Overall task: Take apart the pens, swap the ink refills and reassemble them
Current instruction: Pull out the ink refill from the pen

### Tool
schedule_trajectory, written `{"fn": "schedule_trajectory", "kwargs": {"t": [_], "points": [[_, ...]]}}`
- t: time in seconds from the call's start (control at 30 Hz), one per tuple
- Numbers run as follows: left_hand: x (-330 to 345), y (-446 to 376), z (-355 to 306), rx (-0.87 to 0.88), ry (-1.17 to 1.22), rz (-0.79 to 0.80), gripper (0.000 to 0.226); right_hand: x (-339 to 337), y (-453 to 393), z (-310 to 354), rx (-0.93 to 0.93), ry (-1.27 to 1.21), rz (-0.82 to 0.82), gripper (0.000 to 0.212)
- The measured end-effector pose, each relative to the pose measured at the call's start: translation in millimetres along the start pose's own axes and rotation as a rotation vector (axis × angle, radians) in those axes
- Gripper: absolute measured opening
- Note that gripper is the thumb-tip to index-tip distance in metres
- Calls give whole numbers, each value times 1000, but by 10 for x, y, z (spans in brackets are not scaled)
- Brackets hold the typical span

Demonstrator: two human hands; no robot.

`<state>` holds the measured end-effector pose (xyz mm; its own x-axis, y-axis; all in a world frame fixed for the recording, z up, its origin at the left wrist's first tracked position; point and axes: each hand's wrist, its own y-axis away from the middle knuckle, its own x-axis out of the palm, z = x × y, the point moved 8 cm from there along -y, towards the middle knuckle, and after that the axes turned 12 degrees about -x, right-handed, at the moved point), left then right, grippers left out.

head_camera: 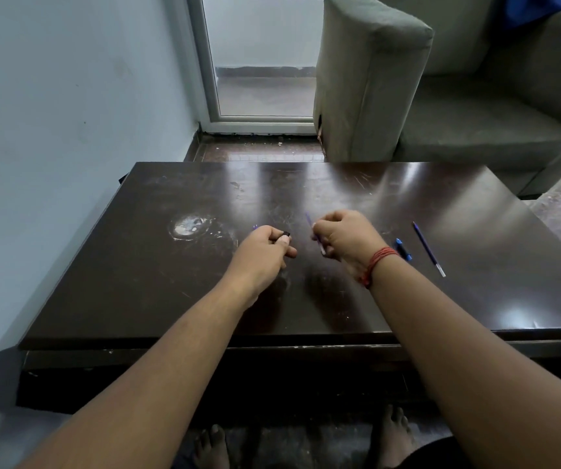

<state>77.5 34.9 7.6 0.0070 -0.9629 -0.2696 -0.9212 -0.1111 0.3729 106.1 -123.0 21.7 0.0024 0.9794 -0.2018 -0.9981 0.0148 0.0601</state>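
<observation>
Both hands are curled around pen bits over the middle of the dark table (144,265), a little toward its far edge. Left hand (267,247) has its fingers folded in around a small dark pen piece (286,235), with only the end of it poking out past the thumb, so I can't tell if it's a barrel or a cap; there's also a tiny purple-blue glint just beyond the knuckles, too small to make out. Right hand (343,236) is just beside it, not touching, and it's gripping a thin ink refill (310,222) in a fist: the purple-blue end sticks up and away past the fingers, and a whitish end comes out below the hand toward the near edge. There's a red thread band (379,262) wrapped round that wrist. Moving right, a blue and black pen part (403,248) lies flat on the table just beside the right wrist, angled toward the near right corner. Further right, apart from it, a second refill (428,248) lies loose on the table at the same sort of slant, dark blue along most of its length with a pale tip at the near end. Over on the left side of the table there's a whitish round scuff mark (189,226), well apart from everything. A grey sofa (475,96) sits beyond the far right corner, and a glass door (259,55) is past the far edge.
</observation>
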Motion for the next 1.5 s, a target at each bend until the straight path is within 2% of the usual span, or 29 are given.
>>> {"fn": "schedule_trajectory", "kwargs": {"t": [0.1,0.33,0.63,0.87,1.3,1.5], "points": [[117,69,-48,66,-14,77,12,-282,32,135,-29,-227,-67,7],[387,266,-151,214,-151,176,13,-797,253,88,-47,-511,-160,10],[513,254,-134,215,-66,246,10,-710,157,2,-51,-541,-69,16],[523,250,-89,177,-77,267,10,-750,116,38,-125,-627,-143,13],[476,280,-117,198,-94,235,9,-518,191,80,-204,-468,14,11],[458,280,-111,194,-61,225,11,-348,204,23,-254,-98,162,11]]}}
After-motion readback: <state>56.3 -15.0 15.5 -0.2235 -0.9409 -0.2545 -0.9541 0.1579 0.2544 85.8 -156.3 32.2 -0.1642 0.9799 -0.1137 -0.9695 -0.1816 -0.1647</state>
